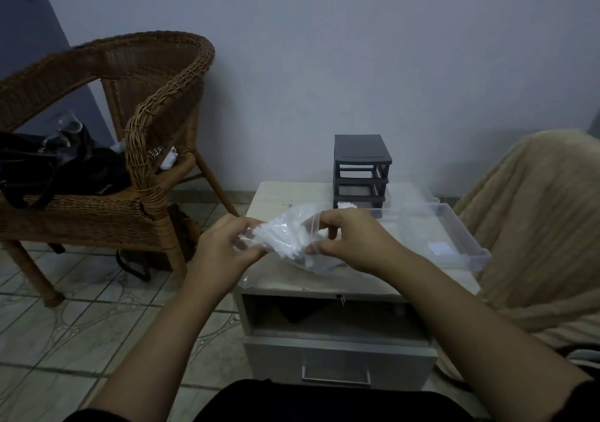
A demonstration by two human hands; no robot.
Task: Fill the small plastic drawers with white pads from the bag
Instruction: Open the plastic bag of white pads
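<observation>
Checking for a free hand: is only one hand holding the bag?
No, the left hand and the right hand both pinch the bag.

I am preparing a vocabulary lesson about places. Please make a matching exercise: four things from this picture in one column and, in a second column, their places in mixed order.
Things
1. zip bag of white pads
2. grey drawer frame
3. clear plastic drawer
4. black bag

Places
a. on the seat of the wicker chair
b. gripped by the left hand and the right hand
c. at the back of the nightstand, close to the wall
d. on the nightstand, to the right of the hands

Pairs: 1-b, 2-c, 3-d, 4-a
</observation>
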